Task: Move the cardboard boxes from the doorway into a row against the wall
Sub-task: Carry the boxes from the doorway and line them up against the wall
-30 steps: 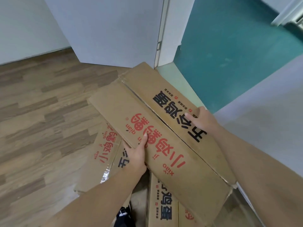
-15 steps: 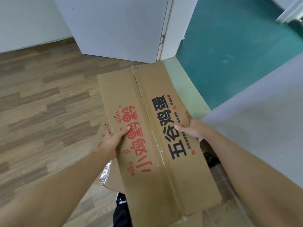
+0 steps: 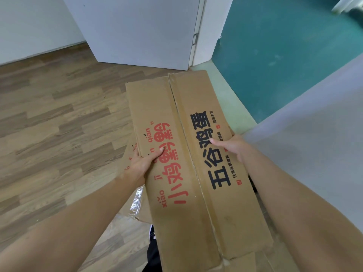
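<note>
A long flattened cardboard box (image 3: 196, 216) with red and black printed characters is held up in front of me, its long axis pointing away. My left hand (image 3: 144, 163) grips its left edge, thumb on top over the red print. My right hand (image 3: 233, 147) grips the right edge, thumb lying on the black print. Under the held box another cardboard box (image 3: 131, 160) with red print and loose clear tape lies on the floor, mostly hidden.
A wood-pattern floor (image 3: 59, 134) spreads to the left. A white open door (image 3: 137, 30) and its frame stand ahead. A teal floor (image 3: 284, 55) lies beyond the pale threshold (image 3: 233, 99). A white wall (image 3: 314, 134) runs close on my right. A dark shoe (image 3: 154, 250) shows below.
The held box has swung from a diagonal to nearly straight ahead and risen off the pile. Both hands kept their grip on its edges and came closer to me.
</note>
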